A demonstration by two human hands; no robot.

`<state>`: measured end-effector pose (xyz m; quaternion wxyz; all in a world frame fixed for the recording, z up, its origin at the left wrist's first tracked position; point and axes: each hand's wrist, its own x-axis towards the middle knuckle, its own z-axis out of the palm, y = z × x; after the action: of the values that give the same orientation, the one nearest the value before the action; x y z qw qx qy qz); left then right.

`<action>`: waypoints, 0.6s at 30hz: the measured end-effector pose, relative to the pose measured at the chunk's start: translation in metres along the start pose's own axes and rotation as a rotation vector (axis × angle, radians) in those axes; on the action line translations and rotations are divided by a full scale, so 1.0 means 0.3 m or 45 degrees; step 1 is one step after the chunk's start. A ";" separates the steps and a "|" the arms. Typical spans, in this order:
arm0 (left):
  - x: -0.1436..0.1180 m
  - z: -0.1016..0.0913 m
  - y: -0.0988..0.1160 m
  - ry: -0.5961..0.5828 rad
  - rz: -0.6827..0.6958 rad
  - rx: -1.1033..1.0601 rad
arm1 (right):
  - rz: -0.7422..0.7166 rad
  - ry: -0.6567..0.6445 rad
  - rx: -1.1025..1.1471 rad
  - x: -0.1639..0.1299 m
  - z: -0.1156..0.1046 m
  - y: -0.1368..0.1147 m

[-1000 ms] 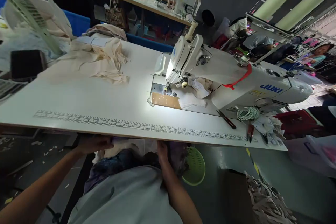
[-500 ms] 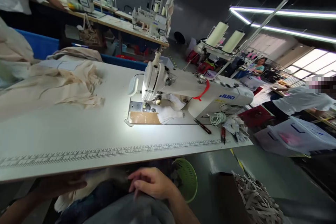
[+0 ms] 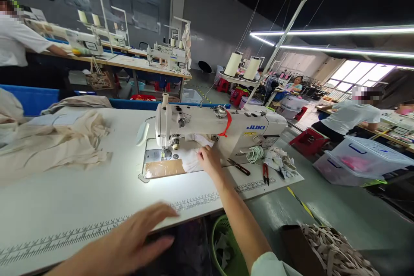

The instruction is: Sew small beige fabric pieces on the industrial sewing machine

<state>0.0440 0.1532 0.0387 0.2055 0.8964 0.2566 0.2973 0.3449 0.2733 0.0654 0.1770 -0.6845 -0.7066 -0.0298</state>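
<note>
My right hand [image 3: 209,161] reaches under the arm of the white sewing machine [image 3: 236,125], its fingers closed on the edge of a white cloth [image 3: 192,159] that lies on the machine bed. My left hand [image 3: 139,233], blurred by motion, hovers above the front edge of the table, thumb and fingers apart, with nothing in it. Left of the right hand, the lamp lights the needle plate [image 3: 152,155] and presser foot. Right of it lie dark thread snips [image 3: 238,167] and red-handled snips [image 3: 265,174].
Beige fabric [image 3: 64,138] is heaped at the table's left. A printed ruler [image 3: 194,202] runs along the front edge. Coiled cord [image 3: 255,154] and scraps [image 3: 281,159] lie right. A green basket [image 3: 215,241] and a box of strips [image 3: 336,250] stand below. Co-workers sit farther off.
My right hand has risen from my lap to the white cloth on the machine. My left hand has come up from below the table to its front edge. The view has tilted upward.
</note>
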 end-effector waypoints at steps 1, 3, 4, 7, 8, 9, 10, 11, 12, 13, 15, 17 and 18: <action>0.110 0.005 -0.013 -0.014 -0.011 -0.049 | 0.002 0.003 -0.014 -0.009 0.002 0.004; 0.315 0.039 -0.066 0.082 -0.011 -0.077 | 0.003 0.011 -0.036 -0.024 -0.001 0.014; 0.399 0.067 -0.101 0.172 -0.003 -0.047 | 0.000 0.016 -0.044 -0.029 -0.005 0.019; 0.567 0.164 -0.215 0.379 -0.064 0.122 | -0.014 0.039 -0.059 -0.031 -0.015 0.033; 0.600 0.192 -0.247 0.415 -0.093 0.164 | -0.017 0.048 -0.061 -0.029 -0.017 0.038; 0.625 0.214 -0.272 0.438 -0.120 0.195 | -0.017 0.060 -0.059 -0.027 -0.017 0.042; 0.644 0.229 -0.292 0.449 -0.144 0.212 | -0.018 0.074 -0.053 -0.026 -0.017 0.045; 0.659 0.239 -0.304 0.453 -0.164 0.221 | -0.019 0.089 -0.042 -0.025 -0.017 0.048; 0.672 0.243 -0.311 0.457 -0.180 0.231 | -0.021 0.103 -0.029 -0.025 -0.015 0.050; 0.683 0.242 -0.312 0.459 -0.192 0.239 | -0.021 0.113 -0.017 -0.026 -0.015 0.052; 0.698 0.232 -0.305 0.462 -0.200 0.246 | -0.011 0.103 0.001 -0.029 -0.015 0.052; 0.704 0.217 -0.289 0.461 -0.187 0.243 | 0.026 0.047 0.006 -0.033 -0.020 0.047; 0.704 0.209 -0.279 0.456 -0.175 0.237 | 0.048 0.013 0.003 -0.035 -0.025 0.044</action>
<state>0.2019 0.3280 0.0390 0.0928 0.8247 0.3760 0.4121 0.3593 0.2620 0.0668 0.1819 -0.6972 -0.6928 -0.0290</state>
